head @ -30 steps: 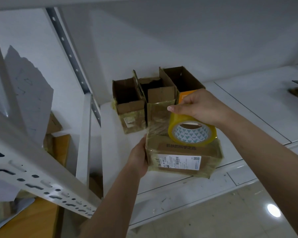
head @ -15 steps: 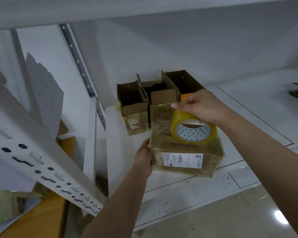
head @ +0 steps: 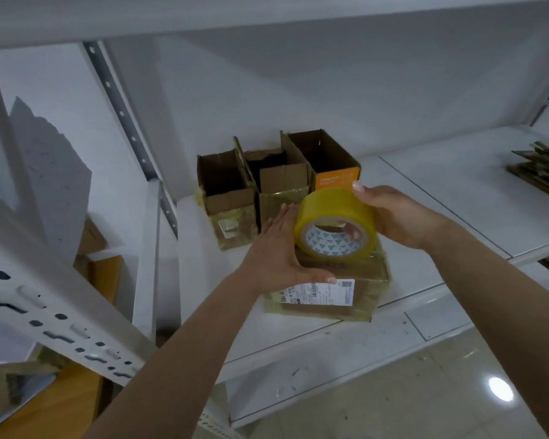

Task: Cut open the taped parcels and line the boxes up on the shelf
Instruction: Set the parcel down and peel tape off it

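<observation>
A: tape roll (head: 335, 224) is yellow, and its core has a white and teal triangle pattern.
B: yep, the parcel (head: 330, 289) is brown with a white label (head: 322, 293). one open box (head: 325, 163) has an orange panel, the shelf (head: 457, 198) is white.

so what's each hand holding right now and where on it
The right hand grips the yellow tape roll by its outer band. The left hand lies flat on top of the taped parcel, gripping nothing.
</observation>
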The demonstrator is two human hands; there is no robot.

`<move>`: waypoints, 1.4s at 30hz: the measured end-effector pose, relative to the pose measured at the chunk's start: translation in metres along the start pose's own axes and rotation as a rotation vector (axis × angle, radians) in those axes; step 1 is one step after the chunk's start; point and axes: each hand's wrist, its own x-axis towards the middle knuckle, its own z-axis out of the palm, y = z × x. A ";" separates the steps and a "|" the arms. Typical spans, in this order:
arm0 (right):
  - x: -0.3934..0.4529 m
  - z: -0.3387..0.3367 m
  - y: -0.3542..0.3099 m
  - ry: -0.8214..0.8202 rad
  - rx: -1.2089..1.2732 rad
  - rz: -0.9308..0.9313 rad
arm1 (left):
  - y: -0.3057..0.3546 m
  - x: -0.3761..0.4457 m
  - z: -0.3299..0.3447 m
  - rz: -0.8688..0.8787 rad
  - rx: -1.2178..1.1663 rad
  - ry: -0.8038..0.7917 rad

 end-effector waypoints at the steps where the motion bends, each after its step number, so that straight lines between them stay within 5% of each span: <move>1: -0.001 0.000 0.007 -0.037 0.080 -0.015 | -0.002 0.001 0.002 -0.004 -0.002 0.020; 5: -0.002 0.008 0.005 0.057 0.044 -0.093 | -0.008 0.004 0.009 -0.004 0.267 -0.048; 16: -0.034 -0.049 -0.025 0.213 -0.894 0.145 | -0.011 0.007 0.011 -0.006 0.564 -0.173; 29: -0.029 -0.047 0.062 0.285 -0.599 0.269 | -0.008 0.011 0.008 -0.037 0.617 -0.245; 32: -0.030 -0.047 0.065 0.292 -0.637 0.254 | -0.008 0.004 -0.003 -0.039 0.219 -0.184; 34: -0.033 -0.047 0.066 0.295 -0.656 0.242 | -0.017 -0.005 -0.010 -0.107 -0.277 0.033; 36: -0.034 -0.048 0.068 0.305 -0.654 0.232 | -0.034 -0.016 -0.012 -0.247 -0.444 0.346; 38: -0.032 -0.047 0.068 0.302 -0.654 0.224 | -0.056 -0.026 -0.008 -0.471 -0.234 0.451; 42: -0.030 -0.048 0.066 0.299 -0.648 0.239 | -0.083 -0.059 0.025 -0.722 0.324 0.030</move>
